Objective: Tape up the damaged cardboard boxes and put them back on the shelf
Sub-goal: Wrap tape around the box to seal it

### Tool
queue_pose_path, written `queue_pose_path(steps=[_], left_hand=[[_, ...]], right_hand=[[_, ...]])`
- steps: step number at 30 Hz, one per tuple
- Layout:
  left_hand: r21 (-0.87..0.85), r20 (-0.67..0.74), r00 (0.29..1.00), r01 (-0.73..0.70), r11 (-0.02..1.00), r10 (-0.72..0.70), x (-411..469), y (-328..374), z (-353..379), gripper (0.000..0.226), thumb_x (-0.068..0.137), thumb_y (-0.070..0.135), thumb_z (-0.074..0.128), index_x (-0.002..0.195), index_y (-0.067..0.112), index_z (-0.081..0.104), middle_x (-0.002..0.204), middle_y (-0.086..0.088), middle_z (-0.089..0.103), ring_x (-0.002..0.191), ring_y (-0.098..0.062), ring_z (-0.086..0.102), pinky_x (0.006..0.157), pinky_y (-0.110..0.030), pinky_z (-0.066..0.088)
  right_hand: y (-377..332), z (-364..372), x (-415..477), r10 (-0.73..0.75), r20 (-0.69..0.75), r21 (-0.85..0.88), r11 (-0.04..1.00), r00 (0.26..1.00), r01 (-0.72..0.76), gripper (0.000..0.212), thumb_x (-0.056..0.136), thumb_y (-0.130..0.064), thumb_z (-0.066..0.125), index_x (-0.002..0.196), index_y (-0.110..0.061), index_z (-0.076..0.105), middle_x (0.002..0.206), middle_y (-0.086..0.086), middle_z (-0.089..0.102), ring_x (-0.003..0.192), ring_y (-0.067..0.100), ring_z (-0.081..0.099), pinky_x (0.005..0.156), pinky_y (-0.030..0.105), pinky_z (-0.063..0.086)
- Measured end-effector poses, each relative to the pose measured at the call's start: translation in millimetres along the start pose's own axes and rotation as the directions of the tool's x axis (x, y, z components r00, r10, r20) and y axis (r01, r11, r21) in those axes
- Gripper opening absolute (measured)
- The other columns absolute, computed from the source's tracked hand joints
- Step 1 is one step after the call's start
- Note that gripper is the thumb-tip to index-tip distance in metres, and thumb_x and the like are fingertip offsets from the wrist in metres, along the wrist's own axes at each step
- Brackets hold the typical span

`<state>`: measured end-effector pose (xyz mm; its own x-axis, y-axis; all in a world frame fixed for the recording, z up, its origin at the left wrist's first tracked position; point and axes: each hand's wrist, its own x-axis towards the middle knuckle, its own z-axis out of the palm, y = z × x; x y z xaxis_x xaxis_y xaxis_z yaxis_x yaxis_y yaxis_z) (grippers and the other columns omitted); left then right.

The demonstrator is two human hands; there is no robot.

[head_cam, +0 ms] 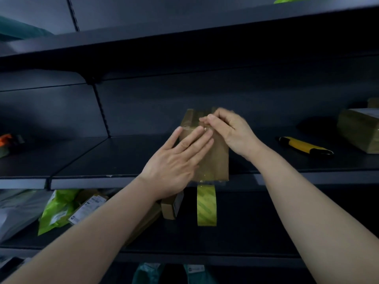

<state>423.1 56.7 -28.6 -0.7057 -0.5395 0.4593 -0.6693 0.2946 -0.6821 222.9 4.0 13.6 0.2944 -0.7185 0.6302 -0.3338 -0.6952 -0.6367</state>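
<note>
While left hand (174,162) presses box (220,156), right hand (231,130) pinches tape (206,176); cutter (305,146) lies rightward.

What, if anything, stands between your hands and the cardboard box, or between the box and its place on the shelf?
Nothing visible does. The left hand lies flat on the box, the right hand pinches tape at its top edge, and the box already rests on the shelf. The knife lies apart to the right.
</note>
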Motion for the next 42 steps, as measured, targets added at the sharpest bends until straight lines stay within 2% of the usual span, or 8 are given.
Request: queue_pose_path(steps=[12, 15, 19, 23, 28, 33, 37, 42], left_hand=[[-0.426, -0.14, 0.988, -0.114, 0.898, 0.059, -52.4, 29.4, 23.0, 0.065, 0.086, 0.006, 0.035, 0.15, 0.006, 0.032, 0.158, -0.013, 0.033, 0.149, -0.024, 0.027, 0.123, -0.039, 0.018], [-0.79, -0.082, 0.819, 0.294, 0.538, -0.568, -38.7, 36.3, 11.2, 0.051, 0.101, 0.018, 0.044, 0.151, 0.009, 0.035, 0.158, -0.006, 0.033, 0.147, -0.011, 0.028, 0.122, -0.03, 0.024], [-0.899, 0.416, 0.682, 0.408, -0.158, -0.601, -12.3, 48.9, -1.5, 0.048, 0.102, 0.042, 0.042, 0.145, 0.021, 0.043, 0.132, 0.006, 0.057, 0.124, -0.009, 0.053, 0.109, -0.045, 0.044], [-0.921, 0.332, 0.542, 0.365, -0.14, -0.772, 20.6, 22.0, -46.2, 0.041, 0.105, 0.044, 0.033, 0.136, 0.031, 0.056, 0.116, 0.004, 0.049, 0.1, 0.001, 0.051, 0.08, -0.011, 0.043], [-0.92, 0.381, 0.436, 0.266, -0.288, -0.816, 64.3, -20.9, -84.2, 0.051, 0.102, 0.052, 0.038, 0.066, 0.019, 0.052, 0.067, -0.004, 0.055, 0.068, -0.02, 0.053, 0.067, -0.034, 0.042], [-0.794, 0.581, 0.301, 0.413, -0.446, -0.756, 77.4, -28.0, -74.5, 0.073, 0.083, 0.081, 0.033, 0.069, 0.016, 0.064, 0.075, -0.006, 0.068, 0.082, -0.028, 0.067, 0.085, -0.048, 0.055], [-0.778, 0.627, 0.444, 0.339, -0.528, -0.639, 73.7, -33.7, -61.4, 0.067, 0.063, 0.089, 0.045, 0.081, 0.027, 0.06, 0.098, -0.006, 0.064, 0.099, -0.029, 0.061, 0.1, -0.058, 0.048], [-0.873, 0.482, 0.344, 0.27, -0.406, -0.806, 68.3, -35.1, -77.1, 0.082, 0.072, 0.085, 0.033, 0.102, 0.016, 0.063, 0.109, -0.005, 0.067, 0.099, -0.023, 0.064, 0.091, -0.049, 0.053]], right_hand=[[1.5, 0.3, -2.2, 0.076, 0.04, 0.182, 0.98, 0.996, -0.082, 0.026, 0.094, -0.052, 0.049, 0.112, -0.034, 0.055, 0.14, -0.002, 0.051, 0.129, 0.01, 0.045, 0.111, 0.041, 0.036], [13.6, 10.0, -38.3, 0.21, 0.086, 0.226, 0.948, 0.974, -0.225, 0.076, 0.088, -0.066, 0.039, 0.149, -0.031, 0.008, 0.159, -0.003, 0.018, 0.141, 0.011, 0.026, 0.116, 0.034, 0.025], [18.1, 34.1, -85.2, 0.299, 0.047, 0.014, 0.954, 0.953, -0.3, 0.07, 0.092, -0.065, 0.029, 0.147, -0.027, 0.009, 0.146, 0.004, 0.042, 0.127, 0.025, 0.049, 0.103, 0.043, 0.042], [-37.7, -8.9, -53.4, 0.132, -0.309, -0.361, 0.9, 0.942, -0.245, 0.054, 0.098, -0.056, 0.026, 0.119, -0.017, 0.057, 0.109, 0.015, 0.067, 0.1, 0.037, 0.061, 0.074, 0.036, 0.042], [-83.9, -50.9, 2.2, 0.227, -0.329, -0.372, 0.861, 0.917, -0.347, 0.058, 0.093, -0.061, 0.027, 0.104, -0.017, 0.063, 0.097, 0.007, 0.065, 0.093, 0.031, 0.061, 0.077, 0.037, 0.048], [-71.0, -33.5, 5.9, 0.205, -0.298, -0.221, 0.935, 0.932, -0.277, 0.027, 0.097, -0.038, 0.032, 0.106, -0.025, 0.053, 0.112, 0.001, 0.045, 0.108, 0.025, 0.046, 0.082, 0.035, 0.034], [-56.2, -20.2, -0.3, -0.141, -0.232, 0.054, 0.986, 0.963, 0.158, 0.023, 0.091, -0.026, 0.049, 0.09, -0.029, 0.071, 0.121, -0.012, 0.058, 0.126, 0.002, 0.044, 0.104, 0.024, 0.034], [-44.8, -30.7, 23.2, -0.085, -0.207, -0.092, 0.994, 0.975, 0.067, 0.039, 0.099, -0.037, 0.048, 0.067, -0.014, 0.057, 0.063, -0.003, 0.054, 0.06, 0.003, 0.047, 0.06, 0.029, 0.038]])
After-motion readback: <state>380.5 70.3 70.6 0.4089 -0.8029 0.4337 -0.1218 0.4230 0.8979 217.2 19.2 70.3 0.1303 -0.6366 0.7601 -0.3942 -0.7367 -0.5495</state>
